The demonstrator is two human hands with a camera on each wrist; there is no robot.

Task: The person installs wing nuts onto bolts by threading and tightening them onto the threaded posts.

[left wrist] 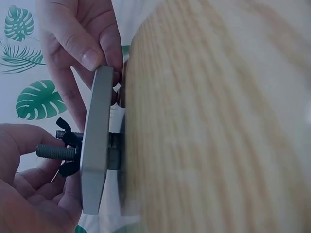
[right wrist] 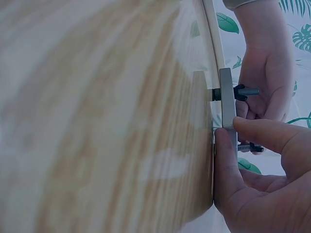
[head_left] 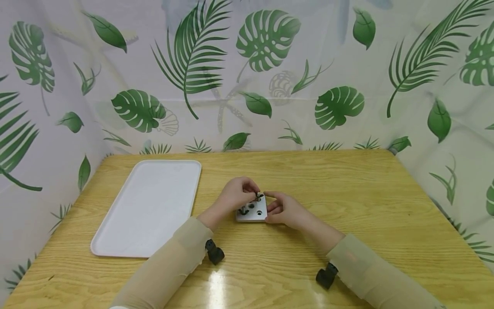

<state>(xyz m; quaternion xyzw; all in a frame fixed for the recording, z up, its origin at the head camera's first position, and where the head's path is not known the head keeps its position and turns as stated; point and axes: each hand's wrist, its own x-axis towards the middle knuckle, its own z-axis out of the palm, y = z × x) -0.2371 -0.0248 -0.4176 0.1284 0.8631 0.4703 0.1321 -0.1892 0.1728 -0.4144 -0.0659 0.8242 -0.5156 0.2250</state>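
Note:
A small light-grey square plate [head_left: 251, 217] with round holes sits in front of me, raised slightly off the table on bolt heads. Near its front left corner, a black wing nut [left wrist: 70, 162] is threaded on an upright bolt [left wrist: 51, 152]. A second bolt with a wing nut [head_left: 259, 196] stands at the far right corner. My left hand [head_left: 238, 193] reaches over the plate and pinches that far wing nut between thumb and fingers. With thumb and fingers, my right hand [head_left: 285, 210] grips the plate's right edge; its thumb [right wrist: 262, 133] lies against the side.
A white rectangular tray [head_left: 146, 210] lies on the wooden table [head_left: 347, 193] to the left of the plate. A leaf-patterned cloth [head_left: 285, 120] hangs behind the table and along its sides. Black wrist cameras [head_left: 214, 252] sit at both sleeves.

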